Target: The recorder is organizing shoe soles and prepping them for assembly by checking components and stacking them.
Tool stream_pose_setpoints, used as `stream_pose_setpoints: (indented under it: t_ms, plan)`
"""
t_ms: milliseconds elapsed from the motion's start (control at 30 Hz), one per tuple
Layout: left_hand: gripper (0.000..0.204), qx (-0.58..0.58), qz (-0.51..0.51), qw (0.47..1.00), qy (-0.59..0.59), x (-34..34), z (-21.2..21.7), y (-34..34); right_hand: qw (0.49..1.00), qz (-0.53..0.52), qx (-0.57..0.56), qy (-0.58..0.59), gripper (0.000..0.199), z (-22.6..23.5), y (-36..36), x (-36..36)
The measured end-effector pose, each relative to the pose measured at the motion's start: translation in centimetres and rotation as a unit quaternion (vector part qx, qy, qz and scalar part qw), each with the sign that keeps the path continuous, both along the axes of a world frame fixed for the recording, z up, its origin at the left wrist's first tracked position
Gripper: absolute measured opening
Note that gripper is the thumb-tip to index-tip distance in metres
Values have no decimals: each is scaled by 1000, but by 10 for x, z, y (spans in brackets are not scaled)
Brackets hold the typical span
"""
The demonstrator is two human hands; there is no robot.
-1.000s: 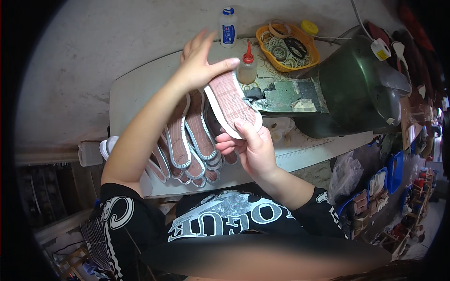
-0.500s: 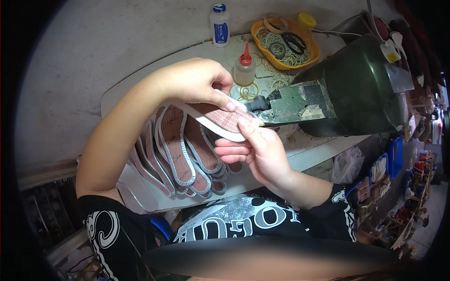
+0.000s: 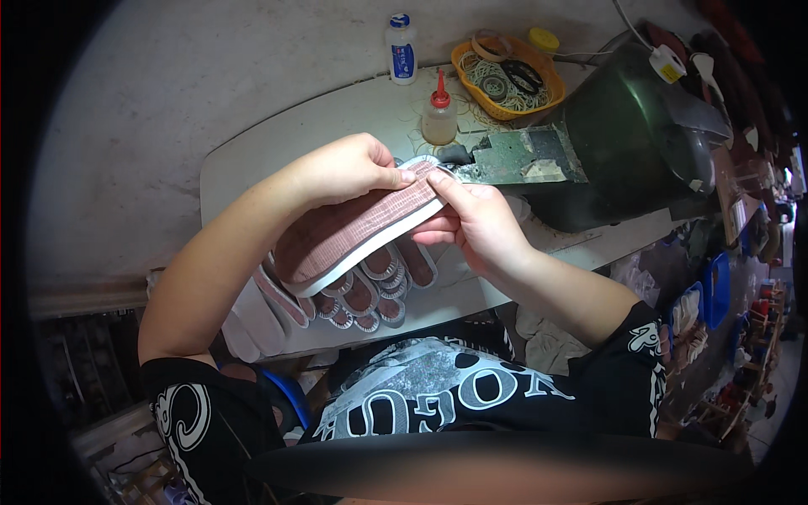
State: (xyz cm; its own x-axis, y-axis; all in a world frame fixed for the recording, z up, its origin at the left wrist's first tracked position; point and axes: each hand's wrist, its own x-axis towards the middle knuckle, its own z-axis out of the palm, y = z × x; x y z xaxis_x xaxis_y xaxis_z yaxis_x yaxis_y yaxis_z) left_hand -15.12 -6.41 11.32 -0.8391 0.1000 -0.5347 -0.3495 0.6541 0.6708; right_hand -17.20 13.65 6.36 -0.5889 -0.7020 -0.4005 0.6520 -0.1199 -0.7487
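Between my two hands is a shoe insole point(image 3: 353, 229) with a brownish-pink woven-pattern top and a white rim. My left hand point(image 3: 360, 171) grips its far edge, thumb on the top face. On the right edge near the far end, my right hand point(image 3: 481, 217) pinches it, thumb above and fingers beneath. That end, with a pleated silvery margin, meets the dark tip point(image 3: 455, 155) of a green machine point(image 3: 526, 158); whether they touch I cannot tell. Below it lies a pile of similar insoles point(image 3: 357, 295) with pleated silvery edges, partly covered by the held one.
A squeeze bottle point(image 3: 438, 124) with a red nozzle stands behind the machine's tip. Farther back are a white bottle point(image 3: 402, 57) with a blue cap and a yellow basket point(image 3: 497, 109) of rubber bands and tape rolls. Blue bins point(image 3: 716, 290) stand at the far right.
The insole has turned so its brownish-pink top shows almost fully, and its near end has swung out over the pile. My left hand has shifted slightly lower, still gripping; the view has shifted too.
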Motion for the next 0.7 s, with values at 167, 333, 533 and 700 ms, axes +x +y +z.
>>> stream_pose_setpoints:
  t_ms: [167,333,533,700]
  plan:
    - [34,78,72,994,-40,7,-17,0,1000,-5,-6,14,32,-3,0,-1]
    - [33,128,143,981,-17,12,-23,6,1000,-5,-17,11,27,-7,0,-2]
    - [38,208,178,956,-101,17,-8,22,999,32,-22,13,26,-10,16,-8]
    - [46,206,191,956,-87,17,-16,21,985,159,46,40,30,14,60,23]
